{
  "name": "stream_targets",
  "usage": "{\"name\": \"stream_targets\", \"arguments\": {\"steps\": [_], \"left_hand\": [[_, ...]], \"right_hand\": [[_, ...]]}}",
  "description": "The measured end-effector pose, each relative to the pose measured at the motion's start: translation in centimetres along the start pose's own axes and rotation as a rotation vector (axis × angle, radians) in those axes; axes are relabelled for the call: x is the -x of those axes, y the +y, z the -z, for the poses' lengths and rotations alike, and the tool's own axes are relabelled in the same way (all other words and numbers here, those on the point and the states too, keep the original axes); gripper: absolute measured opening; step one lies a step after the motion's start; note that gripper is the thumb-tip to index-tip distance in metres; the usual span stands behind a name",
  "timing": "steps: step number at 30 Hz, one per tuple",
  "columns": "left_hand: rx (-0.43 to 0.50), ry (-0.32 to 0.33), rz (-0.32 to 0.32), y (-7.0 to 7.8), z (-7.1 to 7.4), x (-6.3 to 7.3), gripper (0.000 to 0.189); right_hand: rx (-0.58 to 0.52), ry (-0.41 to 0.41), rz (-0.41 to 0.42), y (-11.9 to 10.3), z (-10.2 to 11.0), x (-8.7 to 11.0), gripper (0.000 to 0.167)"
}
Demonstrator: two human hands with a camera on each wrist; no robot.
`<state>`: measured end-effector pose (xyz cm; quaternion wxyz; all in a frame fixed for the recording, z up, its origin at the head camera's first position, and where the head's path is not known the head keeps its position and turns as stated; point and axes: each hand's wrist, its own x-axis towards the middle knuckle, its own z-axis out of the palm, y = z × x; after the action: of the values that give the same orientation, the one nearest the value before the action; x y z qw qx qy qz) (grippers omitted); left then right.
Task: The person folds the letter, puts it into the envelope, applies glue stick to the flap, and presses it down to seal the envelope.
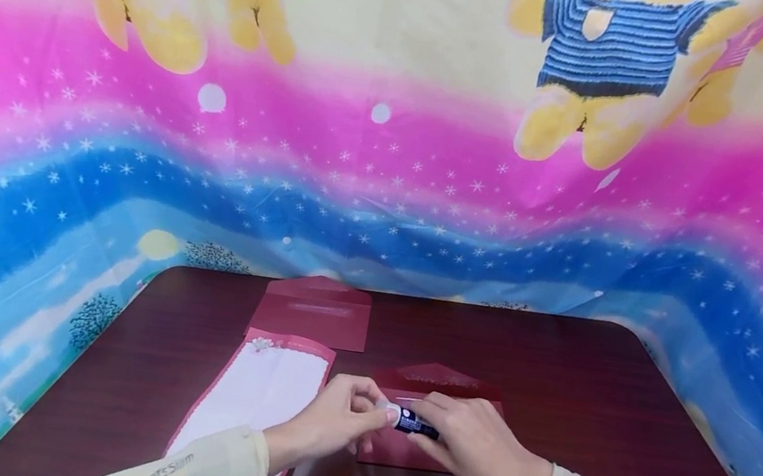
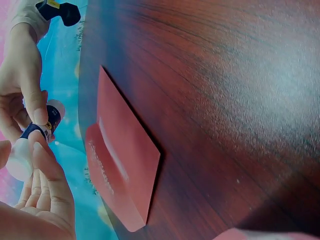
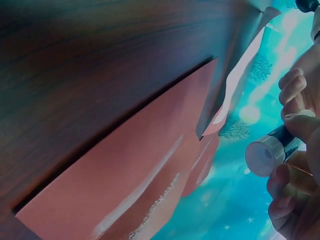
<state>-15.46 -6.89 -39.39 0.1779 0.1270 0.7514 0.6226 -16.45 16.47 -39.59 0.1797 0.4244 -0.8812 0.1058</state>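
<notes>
Both hands hold a glue stick (image 1: 410, 420) with a dark blue label, above a red envelope (image 1: 386, 449). My left hand (image 1: 332, 418) pinches its white end (image 2: 20, 159) between thumb and fingers. My right hand (image 1: 480, 444) grips the dark body, thumb along the label. In the right wrist view, the other end (image 3: 264, 156) of the stick is also whitish. The envelope lies on the table with its pointed flap (image 1: 436, 375) unfolded away from me. A pale streak runs across the envelope, and a rough whitish line marks the flap in both wrist views.
A second red envelope (image 1: 316, 322) lies farther back, its flap also unfolded. Left of my hands is a white sheet (image 1: 260, 391) with a red border, slightly curled. Behind the dark wooden table (image 1: 573, 376) hangs a patterned cloth (image 1: 430, 196).
</notes>
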Motion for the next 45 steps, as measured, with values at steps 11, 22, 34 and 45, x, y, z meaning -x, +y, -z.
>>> {"name": "stream_targets", "arguments": {"steps": [11,22,34,45], "left_hand": [[-0.325,0.071,-0.121,0.0,0.1,-1.0,0.021],[-0.771,0.106,-0.226,-0.1,-0.3,-1.3,0.023],[-1.160,0.103,-0.447,-1.3,-0.8,-1.6,0.027],[-1.286,0.076,-0.500,-2.1,-1.2,-1.8,0.027]], "right_hand": [[-0.119,-0.123,-0.154,1.3,0.4,0.6,0.024],[-0.247,-0.189,-0.365,3.0,1.0,1.0,0.015],[-0.336,-0.250,-0.675,5.1,1.7,1.9,0.019],[-0.347,-0.230,-0.716,8.7,1.7,3.4,0.018]]}}
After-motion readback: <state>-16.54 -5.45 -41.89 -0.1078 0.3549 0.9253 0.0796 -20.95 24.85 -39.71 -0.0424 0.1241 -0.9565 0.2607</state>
